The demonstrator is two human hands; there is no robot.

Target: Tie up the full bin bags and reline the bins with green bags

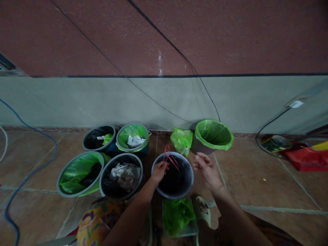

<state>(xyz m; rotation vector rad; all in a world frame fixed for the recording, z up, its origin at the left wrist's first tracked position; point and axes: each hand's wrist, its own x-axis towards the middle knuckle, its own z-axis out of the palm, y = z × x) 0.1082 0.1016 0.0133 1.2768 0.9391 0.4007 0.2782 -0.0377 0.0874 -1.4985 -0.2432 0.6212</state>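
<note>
Two bare hands work above an uncovered grey-rimmed bin (pixel 174 196) on the tiled floor (pixel 246 171). The left hand (pixel 159 171) is closed, thumb and fingers together, on some thin red strings (pixel 168 158), which loop upward and trail over the bin's dark mouth. The right hand (pixel 205 166) is just beyond the bin's right rim, its fingers loosely bent and apart, with nothing visible between them.

Just behind the bin, a knotted green bag (pixel 181 139) rests on the floor, beside a bin with a green liner (pixel 202 147) folded over its rim. On the near side, between the person's feet, a clear tray (pixel 191 233) holds crumpled green plastic (pixel 176 217); a pale slipper (pixel 204 210) is close by.

To the left, four more bins stand in two rows: a dark-lined one (pixel 87 140) at the back, a green-lined one with white paper (pixel 135 141), a front green-lined one (pixel 74 167), and one holding crumpled wrapping (pixel 125 174). Farther left, a blue hose (pixel 55 150) curves across the tiles.
</note>
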